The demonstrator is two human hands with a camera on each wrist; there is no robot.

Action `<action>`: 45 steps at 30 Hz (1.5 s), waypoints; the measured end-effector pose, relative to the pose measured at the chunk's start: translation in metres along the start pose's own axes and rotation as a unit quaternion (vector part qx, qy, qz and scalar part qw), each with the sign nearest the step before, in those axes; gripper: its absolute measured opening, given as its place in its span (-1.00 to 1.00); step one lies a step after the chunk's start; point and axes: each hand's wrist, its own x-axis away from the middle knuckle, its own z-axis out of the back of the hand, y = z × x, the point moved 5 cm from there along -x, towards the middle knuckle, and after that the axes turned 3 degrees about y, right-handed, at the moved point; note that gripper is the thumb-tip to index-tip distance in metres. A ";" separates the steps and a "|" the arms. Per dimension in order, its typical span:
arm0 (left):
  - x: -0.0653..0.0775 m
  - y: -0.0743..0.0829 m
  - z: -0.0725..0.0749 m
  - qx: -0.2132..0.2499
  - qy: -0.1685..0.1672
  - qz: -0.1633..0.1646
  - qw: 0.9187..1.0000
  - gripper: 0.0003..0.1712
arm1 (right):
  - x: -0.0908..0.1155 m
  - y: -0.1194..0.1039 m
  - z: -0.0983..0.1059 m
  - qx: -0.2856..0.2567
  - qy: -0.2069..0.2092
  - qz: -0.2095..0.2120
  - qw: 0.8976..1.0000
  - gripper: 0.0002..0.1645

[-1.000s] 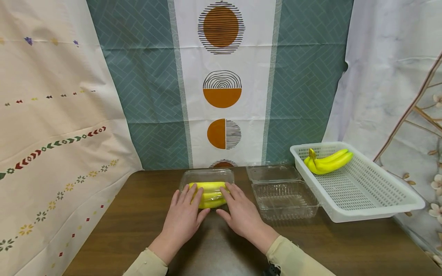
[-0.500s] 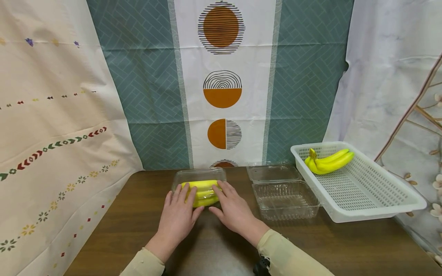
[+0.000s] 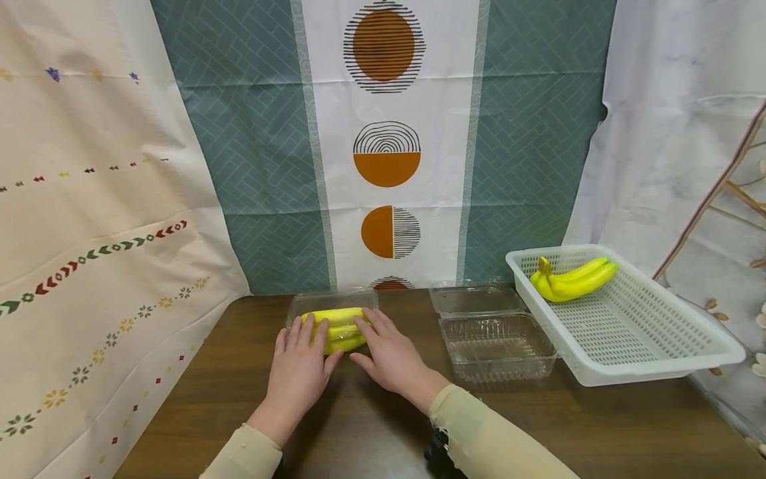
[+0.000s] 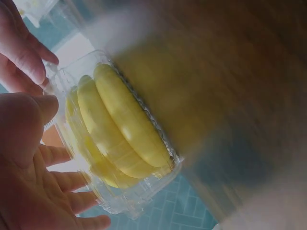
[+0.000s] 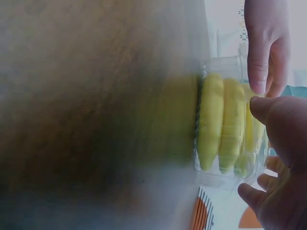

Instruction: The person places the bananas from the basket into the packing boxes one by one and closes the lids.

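A clear plastic clamshell box point(image 3: 291, 310) of bananas point(image 3: 332, 315) lies on the table at centre left in the head view. Through its wall, several bananas point(image 4: 121, 115) show side by side in the left wrist view. My left hand point(image 3: 296, 371) touches the top of the box at its left half, fingers spread and mostly straight. At the right half, my right hand point(image 3: 391, 358) rests its outstretched fingers on the box. Both thumbs point(image 5: 268, 108) point toward each other along the near side. The hands cover part of the lid.
Right of the box stands another clear clamshell point(image 3: 499, 349), lid folded back, nothing inside. Partly beyond it, a white perforated basket point(image 3: 652, 369) holds a bunch of bananas point(image 3: 574, 281). Patterned cloths hang behind and at both sides of the wooden table point(image 3: 383, 432).
The box of bananas has slid left along the table, with both hands moving along on it. The other clamshell and the basket stay where they were.
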 end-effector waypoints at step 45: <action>-0.045 -0.054 -0.036 0.029 -0.080 0.054 0.995 -0.17 | -0.059 0.003 -0.024 0.049 -0.059 -0.019 0.997 -0.07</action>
